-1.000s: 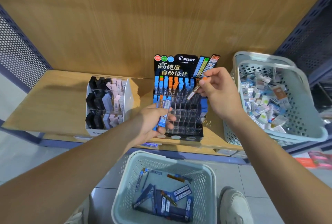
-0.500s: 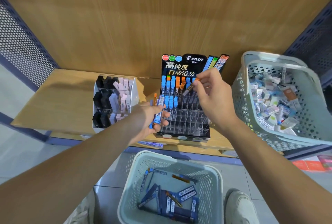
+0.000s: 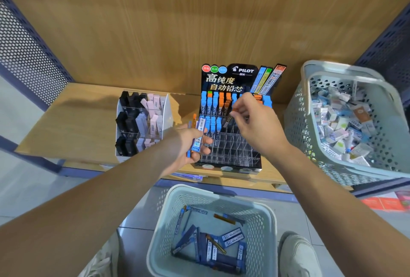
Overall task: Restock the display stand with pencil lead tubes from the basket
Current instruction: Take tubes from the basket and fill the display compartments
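Ok, near first: floor basket (image 3: 273, 243) holds a loose pile of tubes (image 3: 213, 248), mostly blue with a couple orange, so plenty of stock is left to move. Left hand (image 3: 188, 145) is curled round a bundle (image 3: 198, 136) of blue tubes, label up, at the stand's front-left corner. That's the same spot relative to the stand as a second ago; it's acting as the magazine. The change is on the right: right hand (image 3: 255, 125) pinches one orange tube (image 3: 230, 117) near its cap end. A second ago it was up by the stand's top right, near the header. Now it has come down and left, and the tube's lower end is over the second tier, just right of the blue caps (image 3: 213, 121) and in line with the orange column (image 3: 221, 99) behind. Tube is tilted, not upright; can't tell if the tip is in a slot or just above it. Read: insertion in progress, not seated. Stand (image 3: 235, 150) has its back tier mostly filled, the second tier filled only on its left part, and bare clear slots in front, so the task is early. Next it likely needs the tube stood up and pushed down before release. Slots are narrow and neighbours close, so a skewed entry could knock a seated tube. Further out, eraser box (image 3: 166, 112) sits left of the stand and side basket (image 3: 297, 125) right of it, full of mixed packs, both on the shelf (image 3: 77, 116).
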